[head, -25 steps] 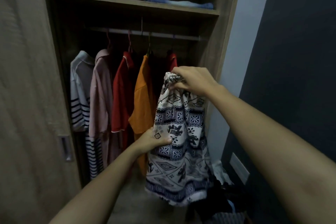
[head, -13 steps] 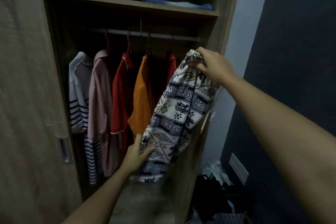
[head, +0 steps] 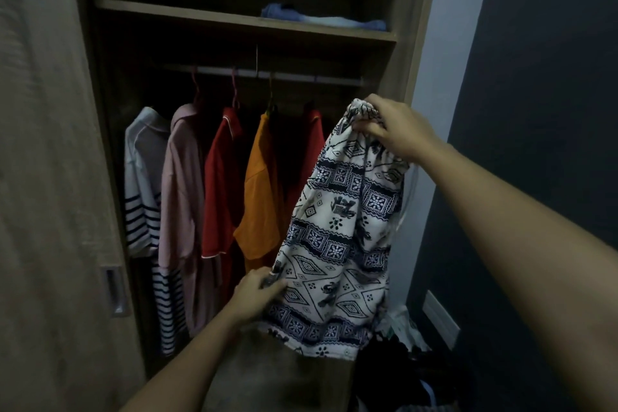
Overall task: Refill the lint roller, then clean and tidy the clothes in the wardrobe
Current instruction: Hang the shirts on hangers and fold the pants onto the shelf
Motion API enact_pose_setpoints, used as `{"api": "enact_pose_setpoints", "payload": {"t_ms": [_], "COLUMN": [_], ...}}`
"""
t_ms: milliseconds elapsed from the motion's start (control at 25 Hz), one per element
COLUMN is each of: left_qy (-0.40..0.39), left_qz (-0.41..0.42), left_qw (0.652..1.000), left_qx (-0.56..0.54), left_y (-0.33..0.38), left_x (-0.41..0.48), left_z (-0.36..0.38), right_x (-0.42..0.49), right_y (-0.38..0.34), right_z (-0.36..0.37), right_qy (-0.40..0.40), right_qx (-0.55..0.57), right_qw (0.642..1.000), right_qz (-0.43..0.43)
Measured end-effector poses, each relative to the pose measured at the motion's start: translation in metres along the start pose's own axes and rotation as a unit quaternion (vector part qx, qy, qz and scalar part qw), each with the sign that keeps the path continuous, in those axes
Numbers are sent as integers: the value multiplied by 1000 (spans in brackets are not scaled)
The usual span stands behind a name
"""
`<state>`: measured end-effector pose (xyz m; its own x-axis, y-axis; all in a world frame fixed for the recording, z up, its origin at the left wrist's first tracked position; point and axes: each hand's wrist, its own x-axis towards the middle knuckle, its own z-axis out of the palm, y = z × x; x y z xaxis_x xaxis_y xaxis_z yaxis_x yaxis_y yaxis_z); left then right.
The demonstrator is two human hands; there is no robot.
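In front of the open wardrobe (head: 418,43), the right hand (head: 398,125) pinches the gathered waistband of patterned shorts (head: 337,231), the left hand (head: 255,294) closed on a lower edge; light, limp cloth, probably best held by the waistband

A white garment with a dark blue patterned print (head: 337,237) is being held up in front of the open wardrobe (head: 414,43), gathered at its top edge and pinched at its lower left side, hanging slightly slanted. Behind it, striped, pink, red and orange shirts (head: 220,184) are hanging on the rail (head: 281,74).
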<state>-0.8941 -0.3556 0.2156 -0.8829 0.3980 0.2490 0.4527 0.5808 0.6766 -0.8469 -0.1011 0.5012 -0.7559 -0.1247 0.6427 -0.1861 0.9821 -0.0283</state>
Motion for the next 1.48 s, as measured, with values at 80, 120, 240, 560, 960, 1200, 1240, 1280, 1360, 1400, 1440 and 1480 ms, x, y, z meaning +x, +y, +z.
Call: {"api": "enact_pose_setpoints", "payload": {"t_ms": [80, 120, 240, 560, 960, 1200, 1240, 1280, 1360, 1400, 1440, 1480], "left_qy": [40, 71, 111, 101, 33, 20, 25, 36, 46, 37, 27, 25], "left_qz": [-40, -51, -60, -29, -45, -45, -57, -67, -94, -101, -101, -99], "left_qw": [998, 996, 992, 990, 997, 998, 998, 997, 993, 991, 990, 988], "left_qx": [-3, -4, 29, 96, 51, -25, -25, -28, -56, -77, -96, -116], "left_y": [-7, -7, -16, -34, -51, -71, -75, -79, -86, -85, -87, -90], "left_x": [5, 5, 8, 10, 8, -4, -6, -7, -6, -6, -6, -6], "left_z": [-4, -8, -16, -68, -114, -124, -126, -129, -134, -138, -143, -151], "right_x": [-5, -9, -17, -29, -23, -22, -22, -23, -25, -26, -28, -29], "right_y": [5, 7, 12, 23, 15, 14, 13, 13, 13, 15, 17, 20], "right_z": [-3, -3, 1, 18, 29, 35, 36, 37, 38, 39, 41, 43], "right_qy": [-44, -65, -98, -118, -104, -99, -98, -98, -101, -103, -106, -108], "right_qx": [30, 45, 87, 184, 200, 200, 210, 225, 262, 278, 292, 302], "right_qw": [999, 997, 991, 974, 970, 970, 967, 962, 950, 944, 939, 934], "right_qz": [-7, -9, -3, 65, 92, 100, 107, 115, 133, 141, 148, 155]}}
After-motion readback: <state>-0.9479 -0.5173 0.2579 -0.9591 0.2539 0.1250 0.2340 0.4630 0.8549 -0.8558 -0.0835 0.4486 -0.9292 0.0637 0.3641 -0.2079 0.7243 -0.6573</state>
